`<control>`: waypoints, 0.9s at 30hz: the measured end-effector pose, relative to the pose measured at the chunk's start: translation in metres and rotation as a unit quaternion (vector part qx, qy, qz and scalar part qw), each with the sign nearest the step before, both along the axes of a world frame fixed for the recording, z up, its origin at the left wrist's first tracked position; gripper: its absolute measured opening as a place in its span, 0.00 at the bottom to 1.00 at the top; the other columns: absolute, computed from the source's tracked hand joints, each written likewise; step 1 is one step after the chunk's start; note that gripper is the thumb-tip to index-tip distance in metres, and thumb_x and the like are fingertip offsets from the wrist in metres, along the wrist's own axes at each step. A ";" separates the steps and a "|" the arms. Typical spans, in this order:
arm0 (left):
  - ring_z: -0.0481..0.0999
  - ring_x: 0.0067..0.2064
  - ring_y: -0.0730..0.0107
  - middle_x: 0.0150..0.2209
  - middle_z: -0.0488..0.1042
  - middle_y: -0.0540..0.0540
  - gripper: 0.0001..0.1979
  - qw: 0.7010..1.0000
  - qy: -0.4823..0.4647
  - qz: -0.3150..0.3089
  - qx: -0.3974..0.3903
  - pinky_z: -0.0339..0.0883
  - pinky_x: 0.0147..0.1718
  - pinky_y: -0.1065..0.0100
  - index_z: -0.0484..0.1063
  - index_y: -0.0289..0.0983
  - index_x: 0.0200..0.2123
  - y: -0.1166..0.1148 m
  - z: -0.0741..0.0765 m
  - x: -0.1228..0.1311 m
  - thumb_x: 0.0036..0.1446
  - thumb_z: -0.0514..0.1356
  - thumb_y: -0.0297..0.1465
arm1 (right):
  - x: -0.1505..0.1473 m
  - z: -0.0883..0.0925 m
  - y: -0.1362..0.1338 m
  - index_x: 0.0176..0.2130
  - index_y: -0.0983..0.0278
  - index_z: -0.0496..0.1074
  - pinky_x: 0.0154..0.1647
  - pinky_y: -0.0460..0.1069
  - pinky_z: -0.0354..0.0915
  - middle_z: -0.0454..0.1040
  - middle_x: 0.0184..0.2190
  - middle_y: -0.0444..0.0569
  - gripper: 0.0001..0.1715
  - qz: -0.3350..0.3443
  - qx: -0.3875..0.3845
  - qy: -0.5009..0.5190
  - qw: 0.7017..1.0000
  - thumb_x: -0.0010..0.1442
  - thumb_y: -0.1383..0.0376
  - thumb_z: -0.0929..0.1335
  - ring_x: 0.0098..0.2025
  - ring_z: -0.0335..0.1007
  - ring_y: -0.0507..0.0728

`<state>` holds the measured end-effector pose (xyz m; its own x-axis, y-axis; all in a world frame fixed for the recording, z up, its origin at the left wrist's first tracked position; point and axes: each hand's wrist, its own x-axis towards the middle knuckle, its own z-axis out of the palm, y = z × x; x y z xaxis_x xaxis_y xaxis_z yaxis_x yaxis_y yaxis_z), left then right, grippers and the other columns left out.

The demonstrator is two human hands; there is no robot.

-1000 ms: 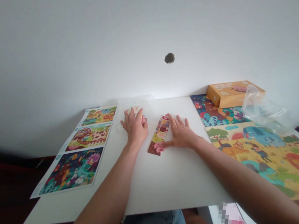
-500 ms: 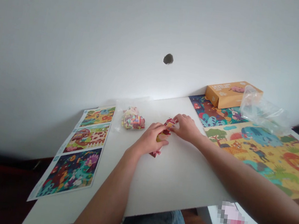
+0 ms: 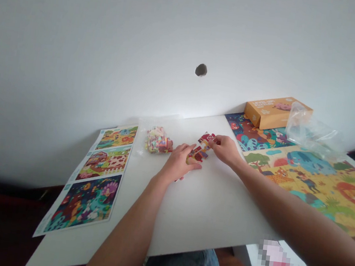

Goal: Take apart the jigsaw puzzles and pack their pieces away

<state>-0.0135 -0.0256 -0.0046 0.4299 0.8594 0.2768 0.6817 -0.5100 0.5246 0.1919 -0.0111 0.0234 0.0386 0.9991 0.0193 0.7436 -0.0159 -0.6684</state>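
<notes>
Both hands meet over a short strip of joined puzzle pieces (image 3: 202, 147) with red and yellow print, at the middle of the white table (image 3: 206, 214). My left hand (image 3: 178, 162) is curled over the strip's near end, fingers pressed on it. My right hand (image 3: 227, 150) pinches the far end, which is tilted up off the table. A small clear bag of loose puzzle pieces (image 3: 157, 140) lies just left of my left hand, untouched.
A reference sheet with three printed pictures (image 3: 96, 175) lies at the table's left. A large finished animal puzzle (image 3: 314, 180) covers the right side, with an orange box (image 3: 277, 111) and a crumpled clear plastic bag (image 3: 315, 132) on it. A wall stands behind.
My left hand left the bag of pieces and came right onto the strip. My right hand closed on the strip's far end and lifted it, so the strip now sits bent and tilted.
</notes>
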 end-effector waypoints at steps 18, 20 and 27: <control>0.72 0.33 0.71 0.40 0.74 0.45 0.17 0.990 -0.112 0.087 -0.003 0.69 0.37 0.67 0.76 0.37 0.45 0.004 0.005 -0.003 0.53 0.57 0.21 | -0.001 0.001 -0.007 0.33 0.67 0.75 0.42 0.47 0.60 0.72 0.41 0.57 0.09 0.160 0.028 -0.109 0.981 0.55 0.64 0.67 0.39 0.69 0.57; 0.73 0.36 0.69 0.41 0.74 0.45 0.18 0.995 -0.077 0.069 -0.001 0.70 0.41 0.65 0.76 0.37 0.45 0.002 0.008 -0.004 0.52 0.57 0.20 | 0.000 -0.004 -0.008 0.45 0.68 0.75 0.49 0.51 0.60 0.70 0.45 0.59 0.20 0.166 0.049 -0.138 0.975 0.55 0.61 0.69 0.45 0.67 0.61; 0.71 0.52 0.59 0.49 0.70 0.41 0.26 1.000 0.007 0.010 -0.002 0.67 0.53 0.59 0.69 0.37 0.55 -0.005 0.010 -0.003 0.51 0.56 0.19 | -0.005 -0.007 -0.010 0.55 0.60 0.70 0.55 0.54 0.57 0.67 0.52 0.54 0.24 0.275 0.085 -0.162 0.944 0.59 0.61 0.67 0.49 0.63 0.61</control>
<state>-0.0163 -0.0304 0.0054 0.4156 0.8694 0.2671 0.6991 -0.4932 0.5177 0.1872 -0.0215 0.0160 -0.5204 0.8477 0.1028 0.7738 0.5190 -0.3632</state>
